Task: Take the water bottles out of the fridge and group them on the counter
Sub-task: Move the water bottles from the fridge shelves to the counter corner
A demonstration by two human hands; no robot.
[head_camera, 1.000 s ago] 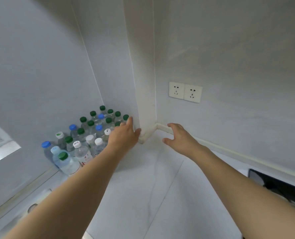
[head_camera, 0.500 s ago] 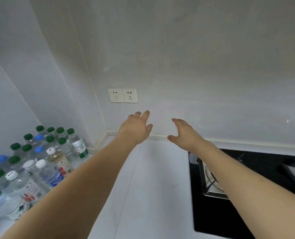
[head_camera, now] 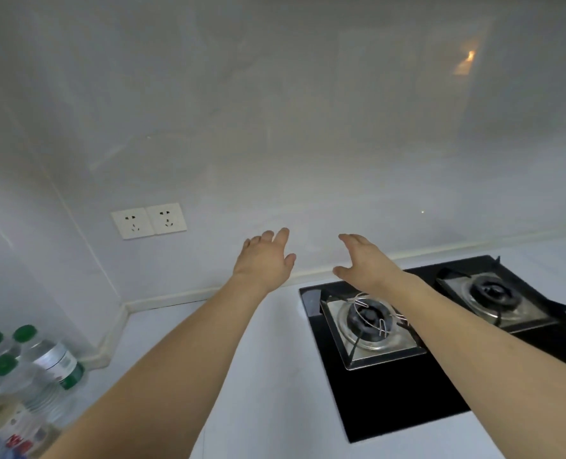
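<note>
Several clear water bottles [head_camera: 48,361] with green caps stand grouped on the white counter [head_camera: 261,376] in the bottom left corner, partly cut off by the frame edge. My left hand [head_camera: 265,260] is stretched out in mid-air above the counter, fingers relaxed, holding nothing. My right hand [head_camera: 364,260] hangs beside it, over the back edge of the stove, fingers spread and empty. Both hands are far to the right of the bottles. The fridge is out of view.
A black gas stove [head_camera: 440,342] with two burners is set into the counter on the right. A double wall socket [head_camera: 149,220] sits on the grey backsplash. The wall corner closes the counter on the left.
My view has swung to the right: the bottles slid to the bottom left edge and the stove came fully into sight. Both hands stay extended and empty.
</note>
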